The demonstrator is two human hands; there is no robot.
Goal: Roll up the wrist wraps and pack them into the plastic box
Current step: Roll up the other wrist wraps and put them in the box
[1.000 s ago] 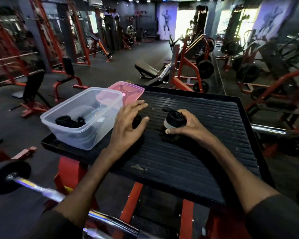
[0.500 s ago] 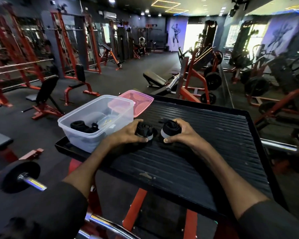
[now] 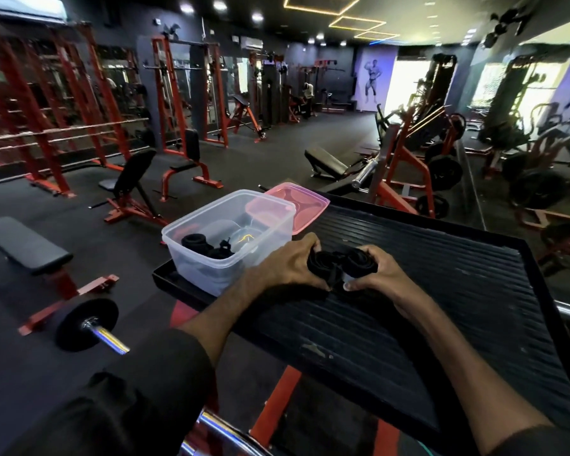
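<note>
Black rolled wrist wraps, one per hand: left hand (image 3: 287,268) has its fingers (image 3: 306,243) curled round the left roll (image 3: 320,261), right hand (image 3: 375,271) grips the right roll (image 3: 359,263) the same way. Both rolls touch in the middle, low at the ribbed bench (image 3: 441,291). Clear plastic box (image 3: 211,278) sits just left with more rolled wraps (image 3: 193,241) inside, pink lid (image 3: 306,209) behind it.

The person wears a black top with long sleeves. The left sleeve (image 3: 129,393) is soft, loose fabric that gathers in folds and ends well above the wrist. The right sleeve (image 3: 550,439) shows only as a dark edge in the corner. Both forearms, the left hand (image 3: 285,268) and the right hand (image 3: 377,273) are bare.
</note>
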